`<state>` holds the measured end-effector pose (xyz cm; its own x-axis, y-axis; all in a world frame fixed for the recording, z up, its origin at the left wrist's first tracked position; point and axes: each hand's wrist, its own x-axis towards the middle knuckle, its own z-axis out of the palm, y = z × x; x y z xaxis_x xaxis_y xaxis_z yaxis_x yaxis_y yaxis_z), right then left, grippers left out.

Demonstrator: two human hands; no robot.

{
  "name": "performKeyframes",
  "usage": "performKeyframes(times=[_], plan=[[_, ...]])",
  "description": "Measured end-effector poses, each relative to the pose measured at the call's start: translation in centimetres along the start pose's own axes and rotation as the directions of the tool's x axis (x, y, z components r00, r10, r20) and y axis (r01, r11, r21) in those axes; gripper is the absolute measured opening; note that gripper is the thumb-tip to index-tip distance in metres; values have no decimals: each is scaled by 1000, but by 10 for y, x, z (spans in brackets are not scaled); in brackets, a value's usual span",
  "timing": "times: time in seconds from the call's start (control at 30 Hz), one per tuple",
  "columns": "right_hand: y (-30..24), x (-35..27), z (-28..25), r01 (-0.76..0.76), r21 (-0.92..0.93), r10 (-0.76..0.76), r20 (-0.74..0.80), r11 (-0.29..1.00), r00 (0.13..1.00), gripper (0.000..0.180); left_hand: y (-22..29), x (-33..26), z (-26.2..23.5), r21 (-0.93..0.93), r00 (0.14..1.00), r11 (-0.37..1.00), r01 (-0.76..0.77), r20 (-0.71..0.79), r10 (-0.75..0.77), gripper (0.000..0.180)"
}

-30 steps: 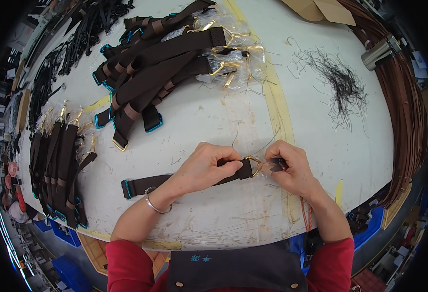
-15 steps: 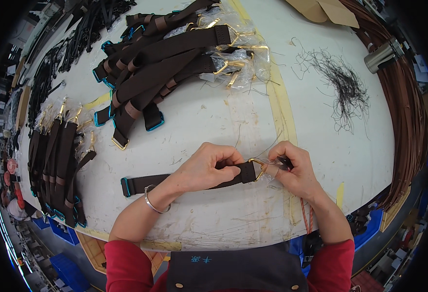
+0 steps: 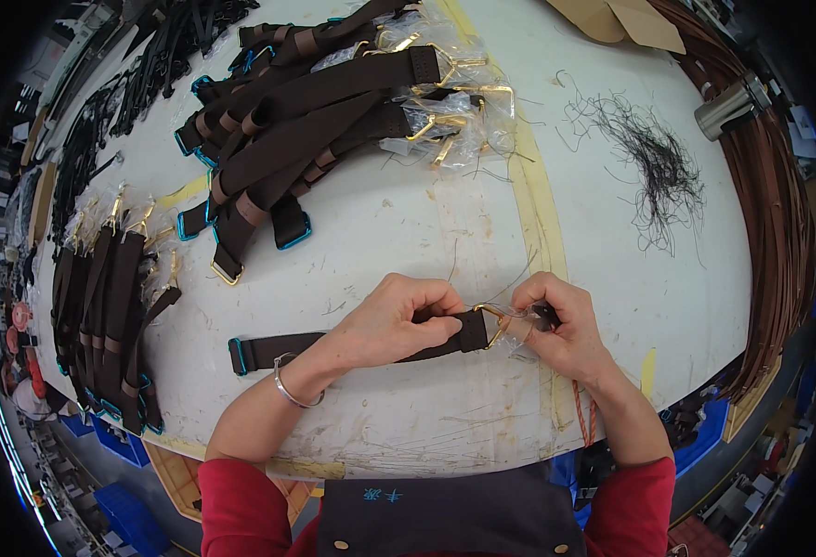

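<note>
From here, I see the left hand point(image 3: 400, 320) pinching a dark-brown fabric strap point(image 3: 284, 351) near its gold metal ring point(image 3: 501, 328), the right hand point(image 3: 561, 327) gripping a small dark tool point(image 3: 545, 317).

- Two bare hands, one left hand point(image 3: 403, 320) and one right hand point(image 3: 564, 325).
- One brown strap point(image 3: 282, 351) between them, with one gold ring point(image 3: 498, 327) and one teal buckle point(image 3: 238, 356).
- One dark tool point(image 3: 547, 316), mostly hidden by fingers.
- Two piles of brown straps: one large pile point(image 3: 315, 121), one smaller pile point(image 3: 115, 306); the straps overlap too much to count singly.
- One white bench point(image 3: 371, 241).
- One tangle of dark thread point(image 3: 659, 167), strands uncountable.
- One bundle of brown strips point(image 3: 770, 204), too many to number.
- One steel cup point(image 3: 728, 107).
- One cardboard piece point(image 3: 612, 20).
- One silver bangle point(image 3: 280, 379).
- Two red sleeves point(image 3: 245, 506).
- Two apron snaps point(image 3: 342, 545).
</note>
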<state>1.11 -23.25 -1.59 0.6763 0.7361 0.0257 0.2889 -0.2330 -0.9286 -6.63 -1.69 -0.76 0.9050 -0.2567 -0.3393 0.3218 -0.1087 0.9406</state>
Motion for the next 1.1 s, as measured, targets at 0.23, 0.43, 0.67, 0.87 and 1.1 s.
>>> performKeyframes(times=[0.23,0.43,0.67,0.87,1.1], plan=[[0,-1,0,10,4,-10,10,1000,1000,18,0,0,0,1,999,1000,32,4,-32,10],[-1,-1,1,1,21,-1,5,1000,1000,16,-1,-1,-2,-16,1000,1000,0,11,0,11],[0,-1,0,-4,3,4,14,1000,1000,16,0,-1,-1,-43,1000,999,-8,14,9,11],[0,-1,1,28,-9,-28,5,1000,1000,16,0,-1,-1,-14,1000,1000,-20,11,20,10],[1,-1,1,43,-32,-43,-1,999,999,17,-3,0,0,-14,1000,1000,-26,4,26,10]])
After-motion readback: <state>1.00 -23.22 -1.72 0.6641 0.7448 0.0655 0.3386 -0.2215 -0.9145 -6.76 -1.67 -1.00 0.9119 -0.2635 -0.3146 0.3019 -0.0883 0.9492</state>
